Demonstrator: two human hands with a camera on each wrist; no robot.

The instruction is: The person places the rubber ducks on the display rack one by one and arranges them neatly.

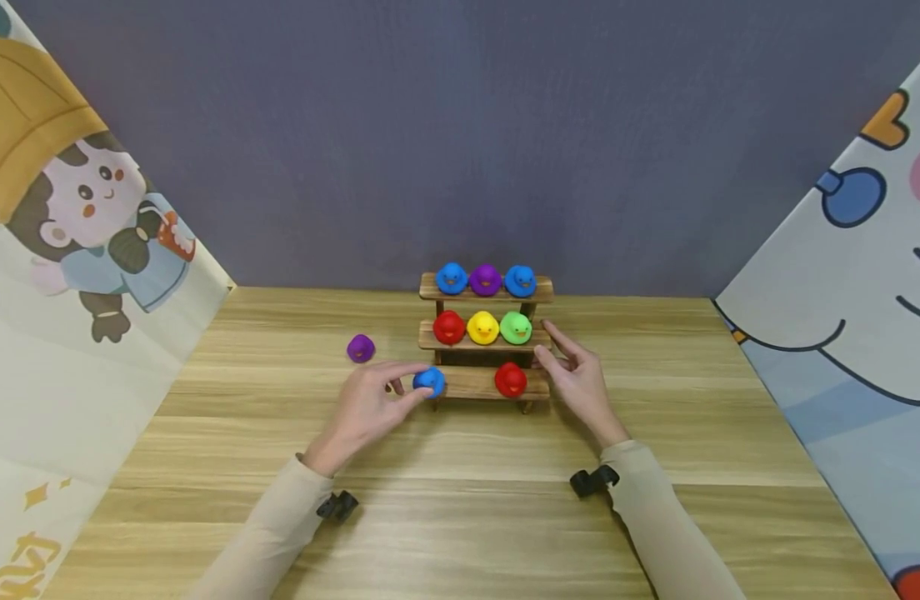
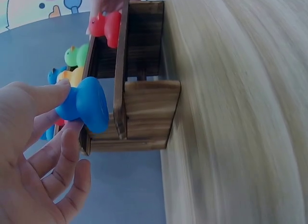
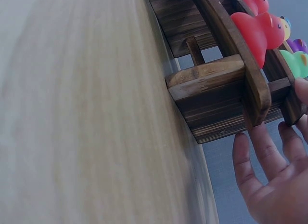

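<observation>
Both arms wear long, close-fitting beige sleeves that end at the wrists. A small black camera mount is strapped on the underside of the left wrist (image 1: 337,505) and another on the right wrist (image 1: 593,480). The hands are bare, without rings or gloves.

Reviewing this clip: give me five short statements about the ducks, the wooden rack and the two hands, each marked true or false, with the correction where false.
1. The left hand pinches a blue duck at the left end of the rack's bottom step. True.
2. The top step holds three red ducks. False: two blue ducks flank a purple one.
3. A purple duck sits on the table, left of the rack. True.
4. The right hand grips the red duck on the bottom step. False: its fingers are straight beside the rack's right end, holding nothing.
5. The middle step carries red, yellow and green ducks. True.
</observation>
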